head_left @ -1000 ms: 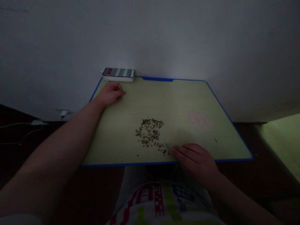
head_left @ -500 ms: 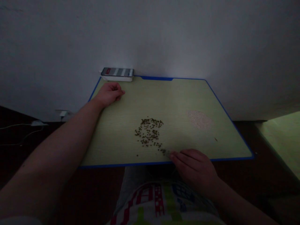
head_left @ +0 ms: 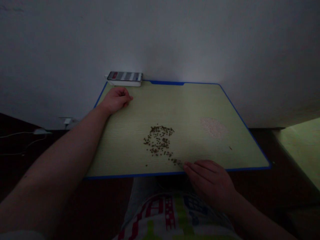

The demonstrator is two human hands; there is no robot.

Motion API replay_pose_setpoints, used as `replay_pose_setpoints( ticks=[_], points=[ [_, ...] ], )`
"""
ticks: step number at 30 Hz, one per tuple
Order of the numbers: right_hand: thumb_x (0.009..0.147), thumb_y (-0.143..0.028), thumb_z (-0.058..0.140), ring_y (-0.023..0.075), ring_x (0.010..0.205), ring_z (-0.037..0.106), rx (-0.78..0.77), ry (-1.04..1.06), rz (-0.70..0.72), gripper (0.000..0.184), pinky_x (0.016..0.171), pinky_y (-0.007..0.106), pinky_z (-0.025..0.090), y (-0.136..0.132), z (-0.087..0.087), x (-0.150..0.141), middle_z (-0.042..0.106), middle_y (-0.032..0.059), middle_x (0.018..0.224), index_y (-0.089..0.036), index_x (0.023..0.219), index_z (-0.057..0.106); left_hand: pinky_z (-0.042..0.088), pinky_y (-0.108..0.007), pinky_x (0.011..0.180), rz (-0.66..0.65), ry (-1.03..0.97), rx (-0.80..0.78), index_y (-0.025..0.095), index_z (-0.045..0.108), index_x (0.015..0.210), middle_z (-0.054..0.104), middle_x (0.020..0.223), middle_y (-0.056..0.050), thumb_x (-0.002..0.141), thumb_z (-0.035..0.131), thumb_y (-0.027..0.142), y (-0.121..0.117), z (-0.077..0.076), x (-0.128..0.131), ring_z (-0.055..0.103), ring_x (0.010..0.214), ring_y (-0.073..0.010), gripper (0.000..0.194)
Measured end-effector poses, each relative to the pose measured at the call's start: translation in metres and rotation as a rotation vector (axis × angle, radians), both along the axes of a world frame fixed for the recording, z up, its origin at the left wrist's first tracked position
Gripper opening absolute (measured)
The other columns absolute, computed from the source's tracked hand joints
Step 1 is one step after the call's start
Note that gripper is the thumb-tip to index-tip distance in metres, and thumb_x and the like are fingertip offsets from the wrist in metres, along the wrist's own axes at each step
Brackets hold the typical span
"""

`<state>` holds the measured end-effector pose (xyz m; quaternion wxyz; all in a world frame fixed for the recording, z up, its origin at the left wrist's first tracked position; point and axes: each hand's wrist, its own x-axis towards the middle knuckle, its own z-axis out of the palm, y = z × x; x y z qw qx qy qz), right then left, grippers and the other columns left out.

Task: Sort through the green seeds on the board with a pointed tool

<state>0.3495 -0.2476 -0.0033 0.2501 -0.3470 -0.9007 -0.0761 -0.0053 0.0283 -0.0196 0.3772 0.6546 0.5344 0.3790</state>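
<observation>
Our right hand (head_left: 211,178) is narrowed at the near edge of the tabletop (head_left: 185,113), thumb and fingers pinched on a slim, pale tool (head_left: 180,164) whose tip points left into the trailing end of the dark grains (head_left: 163,141). Those grains lie loosely scattered across the near middle of the top, with one stray just apart at the lower left. Our left hand (head_left: 116,100) rests on the far left part of the top, fingers curled in; we cannot tell whether anything sits inside it.

Just beyond that hand, in the far left corner, we have a white box (head_left: 126,84) with a dark, glossy flat panel (head_left: 125,76) covering its top, so we cannot see what the box holds. On the right side of the top lies a spread of pale grains (head_left: 214,128), well apart from the dark ones, and nearer us a small brown sliver (head_left: 230,148).

The light is dim. Our fingers hide the rear of the tool, and its tip is too faint against the grains for us to say whether it grips one. The pale grains blur together, and our forearms are cut off by the lower part of the view.
</observation>
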Motion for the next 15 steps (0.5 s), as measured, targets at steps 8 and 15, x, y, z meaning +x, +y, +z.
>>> replay_pose_setpoints(
  ticks=[8, 15],
  points=[
    [0.097, -0.008, 0.05, 0.0201, 0.081, 0.072, -0.025, -0.036, 0.02, 0.032, 0.071, 0.034, 0.06, -0.001, -0.006, -0.005, 0.082, 0.0074, 0.102, -0.017, 0.112, 0.077, 0.025, -0.024, 0.043, -0.006, -0.042, 0.006, 0.022, 0.049, 0.059, 0.05, 0.044, 0.004, 0.068, 0.071, 0.026, -0.001, 0.001, 0.002, 0.038, 0.039, -0.0072, 0.024],
    [0.097, -0.007, 0.046, 0.0209, 0.082, 0.072, -0.015, -0.07, -0.01, 0.035, 0.073, 0.035, 0.061, 0.005, -0.007, -0.012, 0.082, 0.0079, 0.103, -0.016, 0.11, 0.077, 0.026, -0.024, 0.043, 0.01, -0.019, 0.016, 0.022, 0.049, 0.06, 0.051, 0.046, 0.003, 0.069, 0.071, 0.025, 0.001, -0.003, -0.001, 0.039, 0.04, -0.0074, 0.024]
  ],
)
